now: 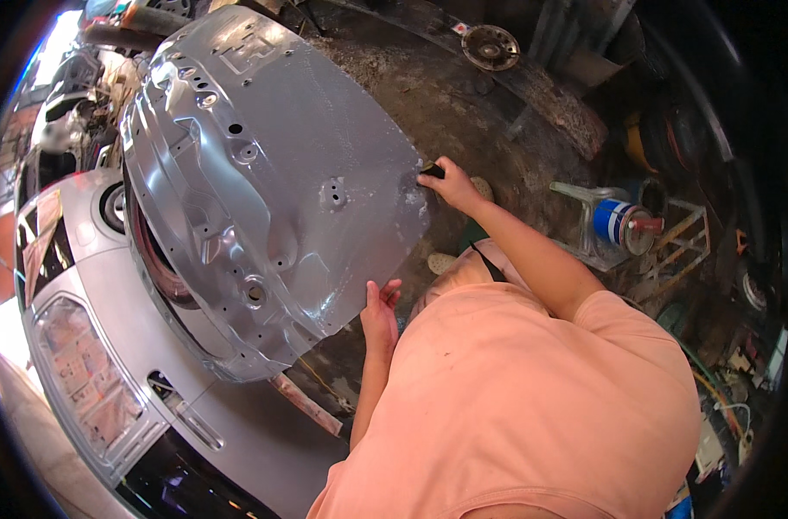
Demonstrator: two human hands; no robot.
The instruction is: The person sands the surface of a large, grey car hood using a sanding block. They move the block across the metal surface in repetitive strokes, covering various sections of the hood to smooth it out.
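A grey metal body panel [290, 156] with holes and stamped ridges spans the upper middle, with rough, mottled patches along its right edge. My right hand [447, 183] is closed on a small dark tool [430, 169] at that edge; the tool's exact kind is hard to make out. Lower down, my left hand [381, 309] is open beside the panel's near edge, thumb up and fingers slightly bent; whether it touches the metal I cannot tell.
A silver car body [221, 432] with masked windows is at the left. At the right stand a plastic stool [575, 192], a blue-and-white can [614, 221] and a metal frame [683, 238]. A round metal part [491, 48] rests on a board behind; clutter lines both sides.
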